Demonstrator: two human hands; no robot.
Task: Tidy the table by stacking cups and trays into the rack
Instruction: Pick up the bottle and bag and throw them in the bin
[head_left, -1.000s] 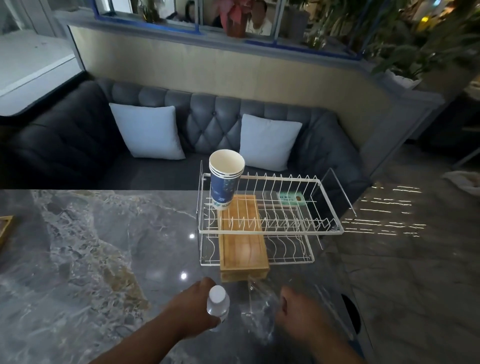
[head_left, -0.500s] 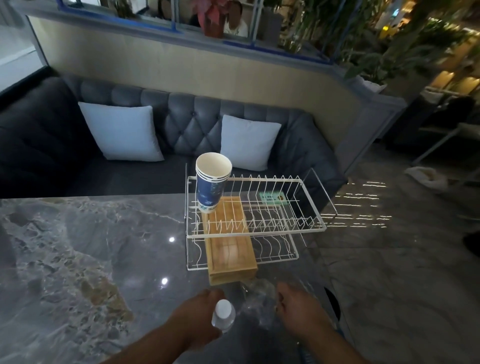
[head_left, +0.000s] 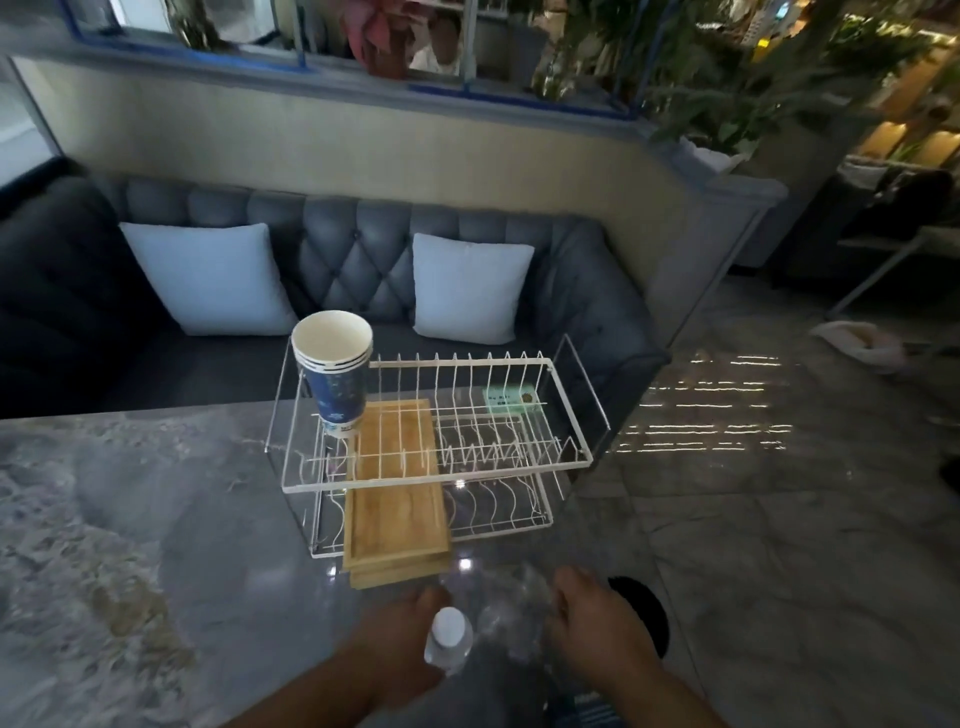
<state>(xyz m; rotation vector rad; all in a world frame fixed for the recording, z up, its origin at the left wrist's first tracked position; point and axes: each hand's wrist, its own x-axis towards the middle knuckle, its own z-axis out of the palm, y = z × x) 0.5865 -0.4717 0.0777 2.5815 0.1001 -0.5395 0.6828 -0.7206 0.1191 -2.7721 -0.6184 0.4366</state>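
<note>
two-tier white wire rack (head_left: 566, 457) standing on grey marble worktop (head_left: 130, 519), near its far right edge. stack of blue paper cups (head_left: 335, 371) set upright, tilted slightly, at left end of upper tier. stacked wooden trays (head_left: 396, 512) lying flat on lower tier, left of centre, near ends jutting out past rack front over the worktop. small pale green packet (head_left: 511, 400) seen through upper wires at far right; cannot tell which tier carries it. left hand (head_left: 397, 649) at bottom centre, grip closed around small clear bottle with white cap (head_left: 448, 642), cap pointing upward. right hand (head_left: 597, 631) just beside it, fingers curled against crumpled clear plastic item (head_left: 511, 608) lying between both hands; whether that grip is clamped on it or merely touching cannot be told, item transparent and blurred. dark round opening (head_left: 641, 613) in worktop right of right hand. beyond worktop, dark tufted sofa (head_left: 363, 249) with two pale cushions (head_left: 213, 278).
</note>
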